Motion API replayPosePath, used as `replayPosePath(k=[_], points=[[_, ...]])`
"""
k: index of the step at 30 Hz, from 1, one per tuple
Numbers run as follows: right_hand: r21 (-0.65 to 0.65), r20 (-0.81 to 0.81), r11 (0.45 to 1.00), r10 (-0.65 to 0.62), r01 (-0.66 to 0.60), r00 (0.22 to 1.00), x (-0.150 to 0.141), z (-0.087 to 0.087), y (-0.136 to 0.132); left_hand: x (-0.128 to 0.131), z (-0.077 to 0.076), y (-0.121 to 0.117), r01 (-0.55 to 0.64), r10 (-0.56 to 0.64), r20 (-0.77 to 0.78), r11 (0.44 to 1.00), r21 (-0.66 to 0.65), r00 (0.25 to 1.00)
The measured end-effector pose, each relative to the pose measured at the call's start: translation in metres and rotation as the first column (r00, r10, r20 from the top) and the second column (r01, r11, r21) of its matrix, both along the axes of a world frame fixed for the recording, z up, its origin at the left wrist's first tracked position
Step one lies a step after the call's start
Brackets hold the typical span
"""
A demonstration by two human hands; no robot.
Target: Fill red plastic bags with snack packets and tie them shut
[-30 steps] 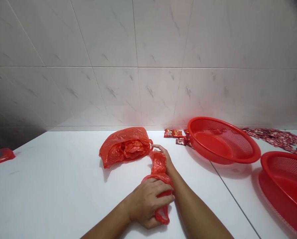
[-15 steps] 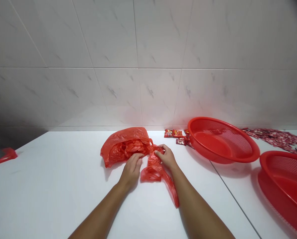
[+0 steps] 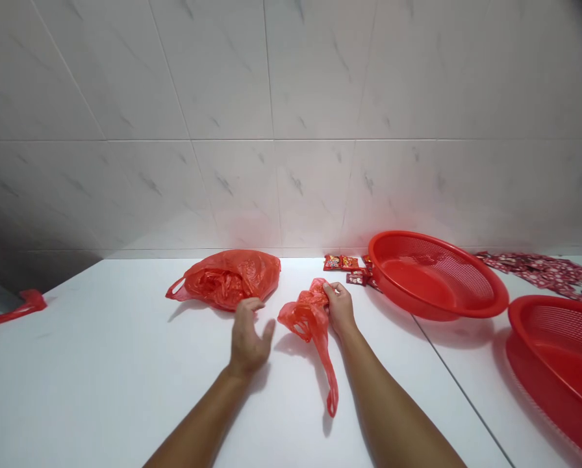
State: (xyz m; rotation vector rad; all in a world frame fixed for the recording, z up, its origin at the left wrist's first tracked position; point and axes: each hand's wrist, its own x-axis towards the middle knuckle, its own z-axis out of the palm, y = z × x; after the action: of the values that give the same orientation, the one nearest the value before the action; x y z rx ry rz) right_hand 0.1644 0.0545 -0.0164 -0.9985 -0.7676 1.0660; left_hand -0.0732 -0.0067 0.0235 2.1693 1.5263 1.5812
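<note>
Head view, with the limp red bag (image 3: pixel 317 322) as clock centre: at ten o'clock a bulky red bag (image 3: pixel 259 270) lies on the white table (image 3: pixel 125 364). Between eight and nine, the left hand (image 3: pixel 249 340) is spread, thumb apart, gripping nothing — whether its fingertips touch the bulky bag, I cannot tell. The limp bag hangs from the right hand (image 3: pixel 340 307), pinched between thumb and fingers — near two o'clock stands a red basket (image 3: pixel 415 276).

A small red plastic bag (image 3: pixel 314 311), crumpled, is bunched at its far end (one long loop handle (image 3: pixel 330 382) trails toward the viewer). Left of it and apart, a bigger red bag (image 3: pixel 246 264) lies plump, apparently holding more crumpled film (image 3: pixel 214 285), its handle loop (image 3: pixel 178 297) splayed leftward.
</note>
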Motion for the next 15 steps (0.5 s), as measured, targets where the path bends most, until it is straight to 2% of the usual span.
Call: replayPosePath(k=[1,3,5,7,9,11,13,15], points=[[0.006,0.012,1.000,0.009,-0.009,1.000,-0.002,0.000,-0.001,0.011,-0.003,-0.009,0.121,-0.122,0.000,0.992,-0.040,0.993],[0.019,0.042,0.999,0.040,-0.041,0.998,-0.007,0.001,-0.003,0.030,-0.007,-0.021,0.229,-0.218,0.079,0.955,-0.189,0.973],[0.028,0.070,0.997,0.065,-0.067,0.995,-0.009,0.002,-0.005,0.041,-0.008,-0.024,0.278,-0.226,0.184,0.899,-0.340,0.957],[0.027,0.086,0.998,0.060,-0.063,0.994,-0.010,0.004,-0.006,0.042,-0.006,-0.020,0.305,-0.203,0.270,0.854,-0.421,0.941],[0.019,0.079,0.999,0.034,-0.036,0.996,-0.009,0.007,-0.007,0.036,-0.004,-0.012,0.264,-0.120,0.322,0.850,-0.455,0.939],[0.047,0.117,0.999,-0.020,0.015,0.993,-0.009,0.010,-0.009,0.030,-0.003,-0.005,0.168,0.008,0.336,0.856,-0.490,0.942],[0.161,0.243,0.986,-0.086,0.047,0.966,-0.013,0.014,-0.015,0.025,-0.002,-0.002,0.083,0.107,0.325,0.851,-0.519,0.940],[0.313,0.414,0.949,-0.100,-0.038,0.905,-0.020,0.018,-0.023,0.023,-0.003,0.000,0.053,0.144,0.318,0.842,-0.537,0.937]])
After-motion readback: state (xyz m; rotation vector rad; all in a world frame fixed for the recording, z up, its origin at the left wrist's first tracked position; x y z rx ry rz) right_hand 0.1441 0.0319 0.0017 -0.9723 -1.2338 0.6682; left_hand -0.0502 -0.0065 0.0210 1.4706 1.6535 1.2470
